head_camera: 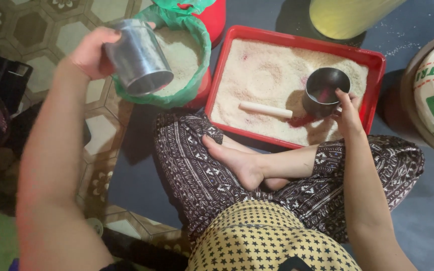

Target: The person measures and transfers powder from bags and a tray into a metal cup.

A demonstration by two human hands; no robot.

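The left hand [92, 52] grips a tilted steel cup [139, 57] above the green bag of rice [184, 52] at far left, while the right hand [348, 111] pinches the rim of another cup [324, 90] standing in the red tray [297, 45] of rice.

Both arms out in front, each hand closed in a grip

The left hand [92, 52] is raised on a long, nearly straight forearm, wrist bent back, fingers and thumb wrapped round something held tilted. The right hand [348, 111] sits lower and further forward, its forearm running up from the lower right, fingertips pinched on a rim. The legs are crossed, one bare foot [237, 160] resting sole-up on the lap.
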